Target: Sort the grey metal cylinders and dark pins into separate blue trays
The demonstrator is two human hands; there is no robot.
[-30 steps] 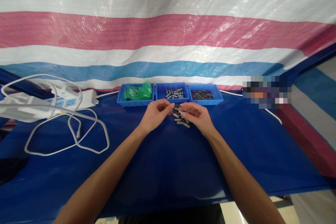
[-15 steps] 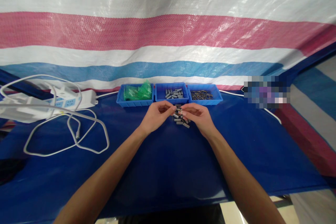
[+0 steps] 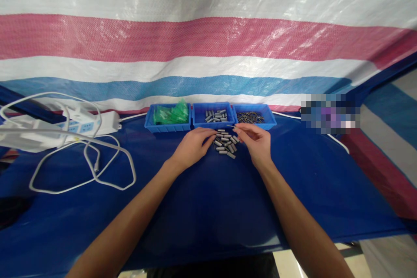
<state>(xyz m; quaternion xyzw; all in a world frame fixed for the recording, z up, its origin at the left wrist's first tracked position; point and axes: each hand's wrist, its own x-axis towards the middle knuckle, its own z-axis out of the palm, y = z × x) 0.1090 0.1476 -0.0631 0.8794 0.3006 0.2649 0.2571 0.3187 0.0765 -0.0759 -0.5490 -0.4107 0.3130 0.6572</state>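
On the blue table, a loose pile of small grey metal cylinders [image 3: 224, 142] lies between my hands. My left hand [image 3: 195, 144] reaches the pile's left edge, thumb and fingers drawn together at the tips; what they pinch, if anything, is too small to make out. A thin metal pin [image 3: 231, 126] sticks out leftward from the closed thumb and forefinger of my right hand [image 3: 254, 140], just above the pile's upper right side. Behind my hands, the middle blue bin [image 3: 213, 124] holds more cylinders, and the right blue bin [image 3: 269, 127] holds thin brownish metal pins.
The left blue bin [image 3: 167, 128] contains green plastic film. White power strips [image 3: 81, 126] and a looped white cable [image 3: 133, 167] occupy the table's left side. A striped tarp [image 3: 195, 39] hangs behind the bins. A blurred-out object [image 3: 330, 115] is at the back right.
My hands have drawn apart. The right one has moved right and slightly up, and the pin in its fingertips now shows. More of the cylinder pile is uncovered.
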